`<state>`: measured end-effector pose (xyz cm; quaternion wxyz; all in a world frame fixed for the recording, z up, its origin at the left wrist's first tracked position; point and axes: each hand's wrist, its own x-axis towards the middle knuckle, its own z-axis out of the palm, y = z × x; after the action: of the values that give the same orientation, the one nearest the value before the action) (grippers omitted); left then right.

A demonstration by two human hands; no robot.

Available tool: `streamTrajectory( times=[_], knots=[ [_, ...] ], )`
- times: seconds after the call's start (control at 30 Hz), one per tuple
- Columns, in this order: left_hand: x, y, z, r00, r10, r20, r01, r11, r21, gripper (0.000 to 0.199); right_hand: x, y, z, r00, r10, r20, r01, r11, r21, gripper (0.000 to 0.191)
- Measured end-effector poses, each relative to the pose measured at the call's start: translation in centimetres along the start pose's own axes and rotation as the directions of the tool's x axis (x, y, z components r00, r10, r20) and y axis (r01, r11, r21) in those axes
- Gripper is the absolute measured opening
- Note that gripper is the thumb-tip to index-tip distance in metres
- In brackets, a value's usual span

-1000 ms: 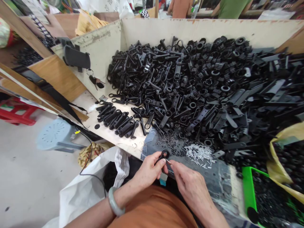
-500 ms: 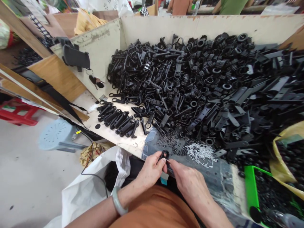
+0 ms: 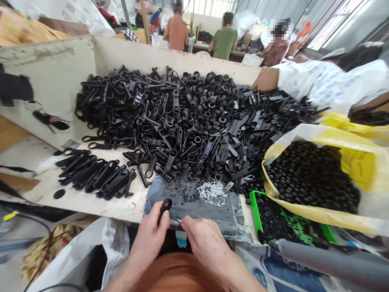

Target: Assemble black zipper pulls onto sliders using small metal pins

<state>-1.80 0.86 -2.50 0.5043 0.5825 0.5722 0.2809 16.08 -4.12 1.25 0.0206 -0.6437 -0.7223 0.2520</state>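
Note:
My left hand [image 3: 151, 231] is closed around a black plastic part with a ring-shaped end [image 3: 165, 205], which sticks up above the thumb. To its right, my right hand [image 3: 202, 234] pinches a small silvery pin [image 3: 179, 220] between thumb and fingertips, apart from the black part. Both hands are at the front edge of a dark work mat [image 3: 194, 210]. On the mat lie a heap of silver pins [image 3: 212, 192] and a scatter of small dark pieces [image 3: 176, 187]. A row of long black handle parts [image 3: 97, 175] rests on the pale board at left.
A large pile of black plastic parts [image 3: 158, 109] fills the bin behind the mat. At right stand a green tray [image 3: 257, 215], a yellow-white sack [image 3: 304, 213] of black round pieces and a grey tube [image 3: 322, 259]. Keys [image 3: 50, 120] hang at left. Several people work beyond.
My hands have moved apart; the right hand with the pin is now away from the black part. The view has swung right and up, bringing in the sack and co-workers.

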Motion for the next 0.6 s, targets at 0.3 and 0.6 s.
streamTrajectory(
  times=[0.3, 0.6],
  knots=[
    [0.9, 2.1, -1.8, 0.969, -0.242, 0.052, 0.228, 0.789, -0.57, 0.045, 1.4, 8.0, -2.3, 0.703, 0.339, -0.625, -0.081, 0.912, 0.403, 0.036],
    [0.6, 3.9, 0.5, 0.95, -0.227, 0.212, 0.311, 0.678, -0.666, 0.056, 5.4, 8.0, -3.7, 0.685, 0.173, -0.708, -0.253, 0.967, -0.009, 0.027]
  ],
)
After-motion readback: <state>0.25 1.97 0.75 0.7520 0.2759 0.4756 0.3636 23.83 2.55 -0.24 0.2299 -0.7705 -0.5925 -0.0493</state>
